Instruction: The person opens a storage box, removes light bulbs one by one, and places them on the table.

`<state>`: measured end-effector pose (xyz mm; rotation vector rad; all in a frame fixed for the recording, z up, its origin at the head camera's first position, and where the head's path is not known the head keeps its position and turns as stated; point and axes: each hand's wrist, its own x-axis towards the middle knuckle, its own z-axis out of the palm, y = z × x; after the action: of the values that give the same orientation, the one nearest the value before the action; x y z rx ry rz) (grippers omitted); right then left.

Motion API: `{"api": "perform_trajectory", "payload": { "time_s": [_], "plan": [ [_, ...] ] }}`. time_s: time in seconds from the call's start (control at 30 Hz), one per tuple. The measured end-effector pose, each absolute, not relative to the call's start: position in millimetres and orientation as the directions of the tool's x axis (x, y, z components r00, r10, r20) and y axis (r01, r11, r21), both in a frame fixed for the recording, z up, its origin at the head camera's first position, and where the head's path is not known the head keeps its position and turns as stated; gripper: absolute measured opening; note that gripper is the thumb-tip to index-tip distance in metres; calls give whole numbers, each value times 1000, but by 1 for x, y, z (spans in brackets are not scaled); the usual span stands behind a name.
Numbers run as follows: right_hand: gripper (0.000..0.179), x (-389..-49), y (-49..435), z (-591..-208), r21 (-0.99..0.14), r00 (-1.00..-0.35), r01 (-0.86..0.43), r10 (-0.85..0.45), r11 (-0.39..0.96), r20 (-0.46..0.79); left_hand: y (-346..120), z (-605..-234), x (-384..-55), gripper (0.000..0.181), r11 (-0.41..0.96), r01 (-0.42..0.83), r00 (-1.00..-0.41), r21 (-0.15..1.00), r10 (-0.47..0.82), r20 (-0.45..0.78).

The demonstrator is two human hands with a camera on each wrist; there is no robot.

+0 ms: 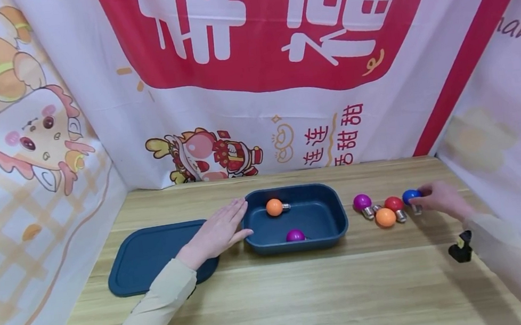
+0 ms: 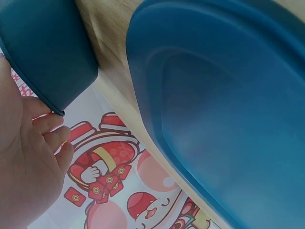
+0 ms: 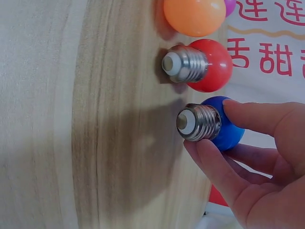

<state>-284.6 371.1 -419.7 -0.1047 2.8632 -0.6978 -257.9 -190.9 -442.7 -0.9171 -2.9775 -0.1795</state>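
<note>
My left hand (image 1: 217,231) rests with extended fingers against the left end of a dark blue box (image 1: 299,245). An orange light bulb (image 1: 274,207) and a purple light bulb (image 1: 295,235) lie inside that box. On the right, my right hand (image 1: 442,199) pinches a blue light bulb (image 3: 229,132) between thumb and fingers, its metal screw base facing the wrist camera. Beside it lie a red light bulb (image 3: 214,66), another orange bulb (image 1: 385,217) and another purple bulb (image 1: 362,203). A further metal base shows between these, its bulb mostly hidden.
A flat dark blue lid (image 1: 155,255) lies left of the box, partly under my left forearm. The wooden table (image 1: 305,302) meets printed cloth walls at the back and sides. A small black object (image 1: 460,248) shows by my right sleeve.
</note>
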Motion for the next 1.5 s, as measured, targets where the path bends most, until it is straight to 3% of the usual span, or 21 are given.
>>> {"api": "perform_trajectory", "payload": {
  "time_s": [0.4,1.0,1.5],
  "plan": [
    [54,-284,369,-425,-473,-966,58,-70,879,-249,-190,-442,-257,80,826,554,-832,103,553,40],
    [53,-283,368,-424,-455,-967,30,-89,890,-239,-190,-441,-257,80,826,553,-833,111,553,37],
    [67,-280,373,-420,-412,-963,37,-77,911,-258,-188,-437,-255,80,833,542,-839,112,544,17]
  ]
}}
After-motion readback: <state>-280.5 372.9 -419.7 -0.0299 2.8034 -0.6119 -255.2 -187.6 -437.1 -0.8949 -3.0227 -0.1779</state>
